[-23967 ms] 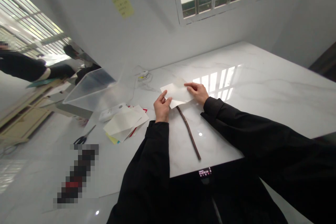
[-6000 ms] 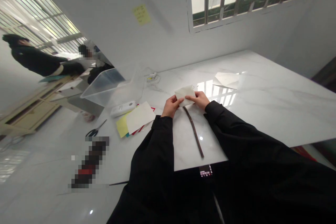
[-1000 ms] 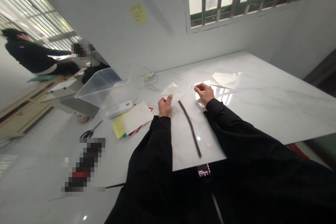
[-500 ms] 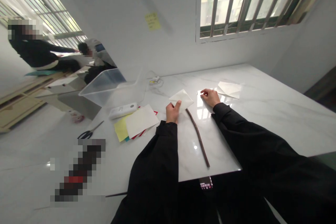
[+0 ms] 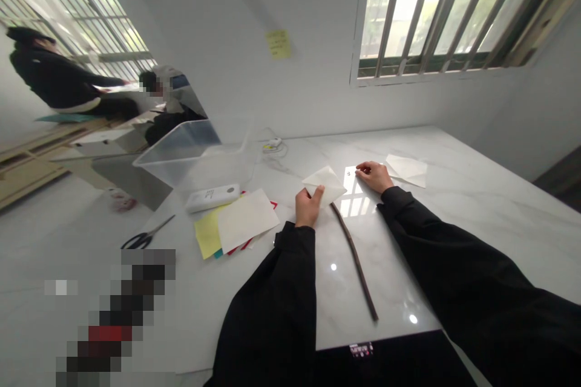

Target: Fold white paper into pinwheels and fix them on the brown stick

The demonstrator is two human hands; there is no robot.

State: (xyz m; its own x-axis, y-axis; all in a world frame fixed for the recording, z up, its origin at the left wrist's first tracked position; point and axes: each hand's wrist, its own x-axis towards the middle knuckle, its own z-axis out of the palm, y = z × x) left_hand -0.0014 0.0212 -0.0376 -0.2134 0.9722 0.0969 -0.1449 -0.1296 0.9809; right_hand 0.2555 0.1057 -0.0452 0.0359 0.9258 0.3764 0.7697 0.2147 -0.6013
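Note:
My left hand (image 5: 308, 207) pinches a cream sheet of paper (image 5: 327, 184), folded to a point at the top, with the thumb lying over its front. My right hand (image 5: 374, 177) is down at the tabletop, its fingertips drawn together; whatever they may hold is too small to make out. Just left of those fingertips lie tiny dark-and-white bits (image 5: 348, 173) in a bright window reflection. Between my forearms a thin brown stick (image 5: 354, 254) lies on the table, its far end close to the held paper. Another cream piece of paper (image 5: 408, 170) rests beyond my right hand.
Left of my left hand are stacked coloured sheets (image 5: 209, 233), a white box-shaped device (image 5: 213, 198), scissors (image 5: 147, 236) and a clear plastic bin (image 5: 190, 157). A cable (image 5: 273, 145) lies by the wall. Two people are at the far left. A dark screen (image 5: 381, 357) is at the front edge.
The view has shifted a little, so the table things appear lower. Both hands keep nearly the same places, the left still on the folded paper and the right at the tabletop.

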